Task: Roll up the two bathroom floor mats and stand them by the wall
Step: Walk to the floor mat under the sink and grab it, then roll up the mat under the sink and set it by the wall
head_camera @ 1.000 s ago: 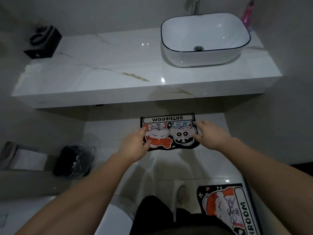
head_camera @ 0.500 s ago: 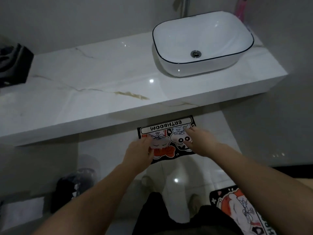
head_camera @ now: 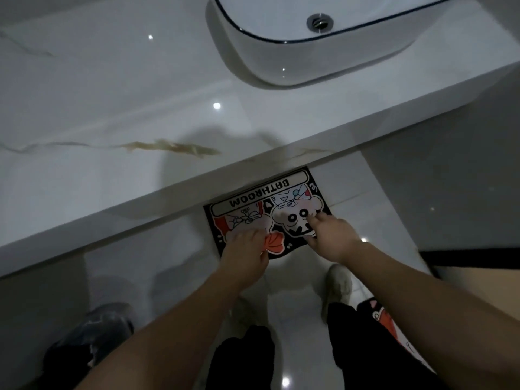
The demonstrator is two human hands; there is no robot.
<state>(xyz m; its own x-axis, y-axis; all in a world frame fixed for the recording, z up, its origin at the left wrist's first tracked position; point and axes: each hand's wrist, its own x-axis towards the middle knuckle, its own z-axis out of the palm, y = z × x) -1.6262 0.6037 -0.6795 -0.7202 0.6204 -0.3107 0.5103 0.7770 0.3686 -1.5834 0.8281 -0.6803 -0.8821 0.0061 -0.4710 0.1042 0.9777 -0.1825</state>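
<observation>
A black mat printed with BATHROOM and cartoon figures (head_camera: 261,201) lies flat on the white floor, its far edge under the counter. My left hand (head_camera: 247,249) rests on the mat's near left edge, fingers curled over it. My right hand (head_camera: 330,235) presses on the near right part, fingers spread on the skull figure. Whether either hand grips the edge is unclear. A second mat (head_camera: 394,336) of the same style shows at the lower right, mostly hidden by my right arm and leg.
A marble counter (head_camera: 140,108) with a white basin (head_camera: 309,46) overhangs the far mat. A dark bin with a plastic liner (head_camera: 92,342) stands at the lower left. My shoes (head_camera: 339,285) stand on the glossy tiles just behind the mat. A grey wall is on the right.
My head has dropped lower and closer to the counter. Both hands have moved down onto the near edge of the far mat, which still lies flat.
</observation>
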